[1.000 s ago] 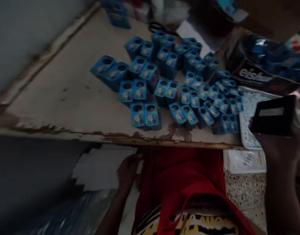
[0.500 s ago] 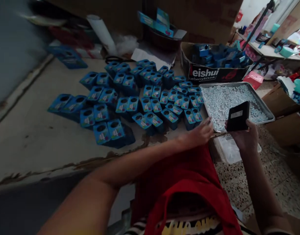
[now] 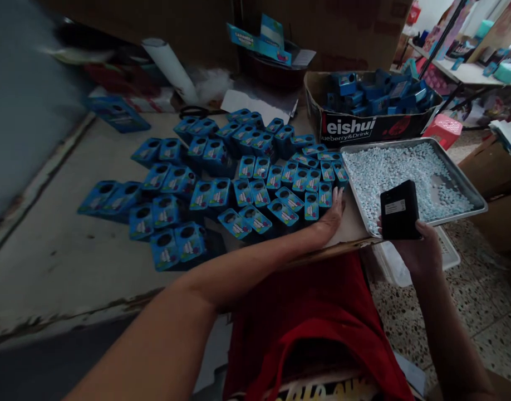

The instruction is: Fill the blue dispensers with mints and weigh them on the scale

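My left hand [image 3: 331,216] lies against the right side of the nearest blue boxes, fingers stretched out at the table edge. Many small blue printed boxes [image 3: 258,219] stand packed in groups on the table, most with a dark round hole in the top panel. My right hand [image 3: 424,253] grips a flat black rectangular case [image 3: 399,211] with a white label, held over the near edge of a metal tray [image 3: 481,209]. Small pale blue and white pieces [image 3: 389,161] cover most of the tray's bottom. What the black case contains is hidden.
Behind the tray stands an open carton [image 3: 347,125] full of blue boxes. A white roll [image 3: 170,69], scissors handles [image 3: 192,111] and white paper [image 3: 255,106] lie at the back. Below the tray is a clear plastic container [image 3: 393,264]. A pink basket [image 3: 443,131] is at the right.
My left hand has moved left and forward from beside the tray to the boxes, its fingers now straightened. My right hand still holds the black case near the tray. The camera view has shifted slightly.
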Available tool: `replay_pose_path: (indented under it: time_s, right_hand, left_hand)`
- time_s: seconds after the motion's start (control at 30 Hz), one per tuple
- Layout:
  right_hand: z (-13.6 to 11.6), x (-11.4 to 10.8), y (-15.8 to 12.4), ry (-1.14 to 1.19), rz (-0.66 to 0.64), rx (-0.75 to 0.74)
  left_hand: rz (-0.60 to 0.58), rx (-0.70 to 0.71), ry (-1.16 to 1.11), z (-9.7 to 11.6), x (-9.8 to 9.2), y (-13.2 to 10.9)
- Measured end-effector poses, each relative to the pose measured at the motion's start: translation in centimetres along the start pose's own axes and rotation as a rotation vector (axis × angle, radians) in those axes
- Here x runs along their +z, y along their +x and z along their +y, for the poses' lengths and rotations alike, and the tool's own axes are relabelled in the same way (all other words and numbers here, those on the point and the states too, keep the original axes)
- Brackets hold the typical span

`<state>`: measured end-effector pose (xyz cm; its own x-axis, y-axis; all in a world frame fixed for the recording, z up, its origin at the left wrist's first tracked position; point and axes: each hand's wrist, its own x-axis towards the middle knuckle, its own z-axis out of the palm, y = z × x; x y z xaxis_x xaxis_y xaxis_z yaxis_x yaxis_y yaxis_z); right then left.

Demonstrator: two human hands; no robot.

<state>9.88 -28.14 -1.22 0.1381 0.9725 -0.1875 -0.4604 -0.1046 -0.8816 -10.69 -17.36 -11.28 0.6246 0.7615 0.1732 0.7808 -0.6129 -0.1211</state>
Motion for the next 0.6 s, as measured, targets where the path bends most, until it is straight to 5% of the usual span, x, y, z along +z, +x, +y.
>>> replay_pose_path:
  time_s: [0.23, 0.5, 0.6]
  right_hand:
    - [1.0, 1.4, -1.7, -0.365, -0.126, -0.001]
    - [2.8, 5.4, -3.2, -1.561, -0.288, -0.232]
    - [4.8, 7.5, -2.5, -1.833, -0.262, -0.279]
  left_hand:
    - [-0.037, 0.006, -0.006, -2.5, -0.3, 1.1]
    - [-0.067, 0.104, -0.028, -7.9, -1.2, 0.7]
    - [-0.053, 0.129, -0.006, -9.8, -1.4, 0.6]
